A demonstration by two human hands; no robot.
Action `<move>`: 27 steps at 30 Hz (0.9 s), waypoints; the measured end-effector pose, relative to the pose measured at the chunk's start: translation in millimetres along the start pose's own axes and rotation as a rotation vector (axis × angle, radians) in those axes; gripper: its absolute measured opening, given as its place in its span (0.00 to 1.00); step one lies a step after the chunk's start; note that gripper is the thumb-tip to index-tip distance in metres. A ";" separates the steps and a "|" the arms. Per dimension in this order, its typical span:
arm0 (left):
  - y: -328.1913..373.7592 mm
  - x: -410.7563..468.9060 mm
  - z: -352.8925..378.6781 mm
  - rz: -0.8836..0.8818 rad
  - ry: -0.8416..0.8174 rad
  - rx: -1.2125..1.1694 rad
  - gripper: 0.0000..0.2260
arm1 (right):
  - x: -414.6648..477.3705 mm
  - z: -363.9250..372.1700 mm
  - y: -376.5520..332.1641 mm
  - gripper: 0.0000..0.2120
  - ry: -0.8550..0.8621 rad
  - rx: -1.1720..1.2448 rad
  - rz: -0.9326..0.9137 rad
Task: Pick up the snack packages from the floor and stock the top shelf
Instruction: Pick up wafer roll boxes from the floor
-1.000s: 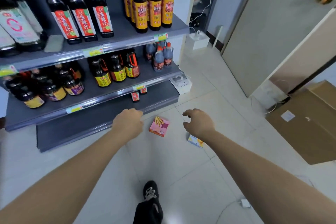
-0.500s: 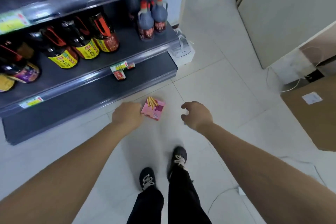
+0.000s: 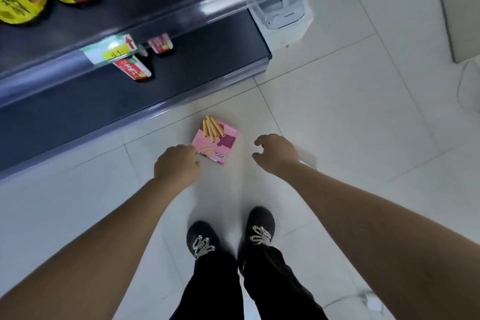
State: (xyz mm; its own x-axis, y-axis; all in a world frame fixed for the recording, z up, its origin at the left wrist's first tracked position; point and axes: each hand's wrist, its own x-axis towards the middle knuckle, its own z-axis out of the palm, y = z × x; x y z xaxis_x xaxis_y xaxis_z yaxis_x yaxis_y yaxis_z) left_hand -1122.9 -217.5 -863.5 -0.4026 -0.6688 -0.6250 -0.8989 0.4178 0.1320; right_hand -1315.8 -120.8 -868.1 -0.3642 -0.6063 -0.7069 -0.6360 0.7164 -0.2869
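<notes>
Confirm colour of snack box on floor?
Snack box: pink, magenta patch, printed golden sticks; head view.

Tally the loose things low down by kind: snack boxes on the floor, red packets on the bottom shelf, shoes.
Snack box: 1
Red packets: 2
Shoes: 2
Total: 5

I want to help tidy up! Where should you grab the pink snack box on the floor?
Probably by its two side edges, coming down from above: the pink snack box lies flat on the floor, so only edges offer a grip. The left hand is nearest.
</notes>
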 end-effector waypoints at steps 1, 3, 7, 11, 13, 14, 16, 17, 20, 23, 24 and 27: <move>-4.5 17.6 17.0 -0.002 -0.005 0.008 0.16 | 21.2 15.3 2.5 0.18 -0.007 -0.007 -0.003; -14.7 50.9 52.1 -0.016 -0.021 0.012 0.15 | 61.1 45.9 6.7 0.18 -0.016 -0.016 -0.007; -34.2 108.6 121.9 -0.073 -0.082 -0.021 0.15 | 138.0 102.9 8.1 0.18 -0.030 -0.043 -0.043; -45.0 151.5 181.4 -0.199 -0.233 -0.095 0.19 | 207.1 147.6 3.6 0.26 -0.037 -0.114 -0.140; -45.8 167.0 202.1 -0.272 -0.296 -0.222 0.22 | 233.4 162.8 1.2 0.35 -0.072 -0.101 -0.158; -44.3 172.2 209.2 -0.307 -0.324 -0.313 0.23 | 242.7 168.4 0.8 0.40 -0.089 -0.088 -0.156; -42.2 179.3 220.6 -0.362 -0.361 -0.524 0.22 | 250.9 178.5 3.6 0.45 -0.089 -0.075 -0.116; -42.3 182.1 223.9 -0.387 -0.356 -0.644 0.21 | 250.5 183.3 7.7 0.44 -0.066 -0.098 -0.084; -52.4 187.9 225.4 -0.459 -0.201 -0.864 0.24 | 231.6 201.9 25.1 0.30 -0.055 -0.197 -0.008; -63.1 187.0 222.1 -0.373 -0.028 -0.772 0.28 | 219.1 209.0 39.8 0.26 0.006 -0.119 0.101; -63.8 185.5 222.9 -0.387 -0.011 -0.783 0.29 | 220.4 207.3 42.0 0.24 0.082 -0.078 0.142; -60.8 182.5 233.7 -0.562 -0.105 -0.989 0.27 | 234.0 203.1 38.6 0.26 0.141 0.036 0.107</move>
State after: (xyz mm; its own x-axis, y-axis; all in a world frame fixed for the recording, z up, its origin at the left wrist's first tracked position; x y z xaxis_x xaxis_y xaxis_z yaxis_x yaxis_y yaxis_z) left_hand -1101.3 -221.2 -1165.4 0.0740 -0.5336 -0.8425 -0.7081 -0.6230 0.3323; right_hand -1287.4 -165.0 -1175.9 -0.5220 -0.5663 -0.6378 -0.5646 0.7899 -0.2393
